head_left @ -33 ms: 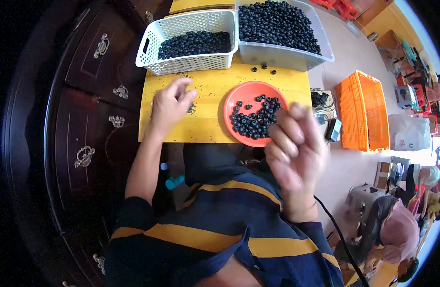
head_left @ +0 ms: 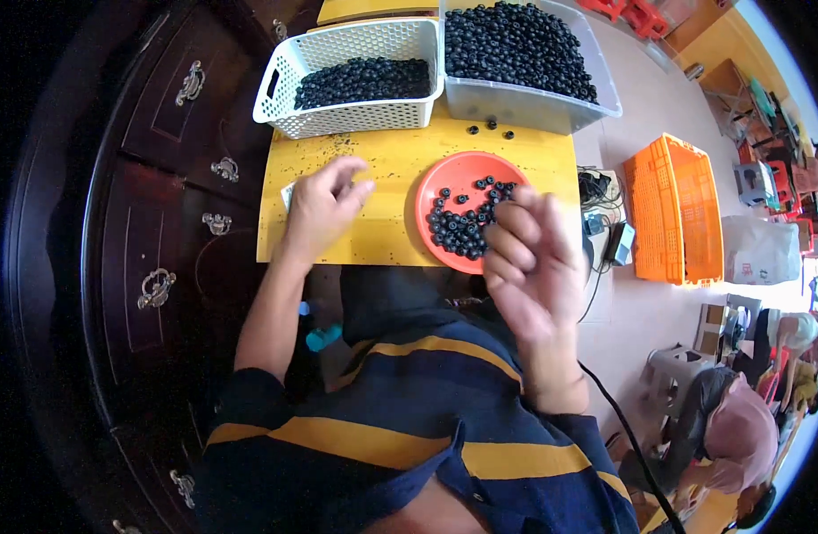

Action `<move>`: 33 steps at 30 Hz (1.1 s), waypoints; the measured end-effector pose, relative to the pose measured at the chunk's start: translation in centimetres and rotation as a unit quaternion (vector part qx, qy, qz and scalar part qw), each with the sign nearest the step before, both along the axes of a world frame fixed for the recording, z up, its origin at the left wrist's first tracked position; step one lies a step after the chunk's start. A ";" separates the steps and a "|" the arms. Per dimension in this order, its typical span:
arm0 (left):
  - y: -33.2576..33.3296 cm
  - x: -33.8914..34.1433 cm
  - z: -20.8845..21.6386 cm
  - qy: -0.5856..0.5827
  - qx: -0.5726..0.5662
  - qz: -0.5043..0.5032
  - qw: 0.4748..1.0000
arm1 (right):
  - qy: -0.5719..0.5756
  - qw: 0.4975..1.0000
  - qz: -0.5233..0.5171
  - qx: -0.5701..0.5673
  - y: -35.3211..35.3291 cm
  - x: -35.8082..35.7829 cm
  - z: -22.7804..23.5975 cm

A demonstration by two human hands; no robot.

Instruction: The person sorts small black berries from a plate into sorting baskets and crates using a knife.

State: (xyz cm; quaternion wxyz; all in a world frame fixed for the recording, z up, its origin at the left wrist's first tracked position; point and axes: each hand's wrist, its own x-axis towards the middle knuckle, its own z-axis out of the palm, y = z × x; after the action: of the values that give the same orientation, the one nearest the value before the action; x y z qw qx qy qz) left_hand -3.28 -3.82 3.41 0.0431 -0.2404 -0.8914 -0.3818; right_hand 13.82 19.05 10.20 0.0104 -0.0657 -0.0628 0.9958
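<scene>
Black beads (head_left: 462,236) lie in the red plate (head_left: 462,169) on the counter (head_left: 386,218) — I judge piece-by-piece handling in hand, the next move calling for a precise fingertip pinch — with left grip (head_left: 320,206) parted and right grip (head_left: 538,267) curled, whether empty I cannot tell.

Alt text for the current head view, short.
A person's bare right hand, fingers curled, partly hides a round red plastic plate of small black round pieces; the left hand, half-curled, is over a yellow wooden table. Beyond stand a white perforated plastic basket and a translucent plastic bin, both holding more black pieces.
</scene>
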 end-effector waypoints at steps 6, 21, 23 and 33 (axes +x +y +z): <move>3.7 8.7 2.0 -0.099 0.103 -0.136 0.980 | -0.156 0.985 0.065 -0.034 -0.6 0.5 -10.6; 7.2 12.0 0.3 0.023 -0.108 -0.190 0.976 | -0.123 0.983 0.123 0.052 -1.9 1.5 -11.2; 7.7 12.2 0.6 0.013 -0.118 -0.191 0.974 | -0.124 0.984 0.118 0.052 -1.8 1.5 -11.2; 9.0 11.1 1.5 -0.053 -0.024 -0.152 0.987 | -0.159 0.981 0.095 0.055 -0.6 1.9 -10.2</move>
State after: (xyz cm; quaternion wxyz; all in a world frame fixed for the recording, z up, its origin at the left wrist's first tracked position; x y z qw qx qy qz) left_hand 7.84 5.18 4.90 -0.0690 -0.3536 -0.8543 -0.3746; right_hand 15.72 18.48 -0.02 -0.0903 -0.2166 -0.1244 0.9641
